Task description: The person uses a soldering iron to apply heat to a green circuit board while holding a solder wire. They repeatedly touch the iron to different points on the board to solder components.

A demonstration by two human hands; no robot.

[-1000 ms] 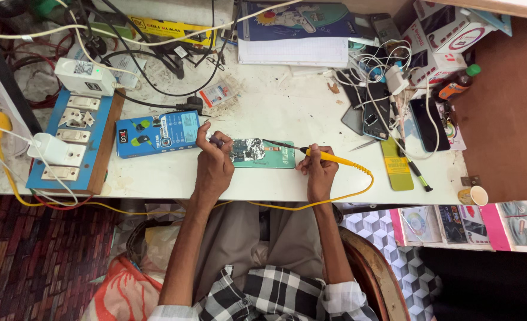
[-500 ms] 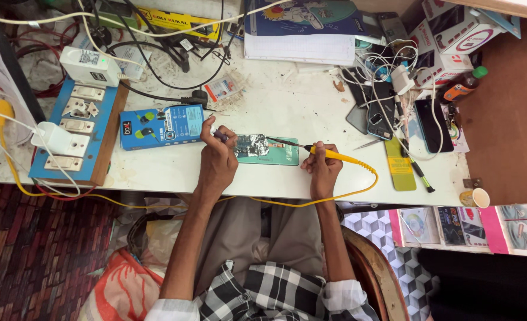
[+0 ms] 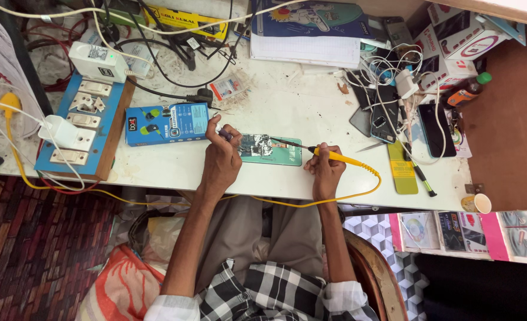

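Note:
An opened phone (image 3: 275,151) with a green back and exposed circuit board lies near the front edge of the white workbench (image 3: 299,107). My left hand (image 3: 223,159) rests at the phone's left end, fingers curled on a small dark tool. My right hand (image 3: 324,168) grips a yellow-handled soldering iron (image 3: 334,157); its dark tip reaches left onto the phone's board. A yellow cord (image 3: 340,199) loops from the iron under my right wrist.
A blue box (image 3: 167,123) lies left of my left hand. A blue switchboard (image 3: 79,128) with plugged adapters sits far left. Phones, cables and chargers (image 3: 394,101) crowd the right; a yellow card (image 3: 401,166) and pen lie nearby. Papers and boxes line the back.
Both hands keep their grip and stay at the phone. The view has shifted slightly; the iron's tip stays on the board.

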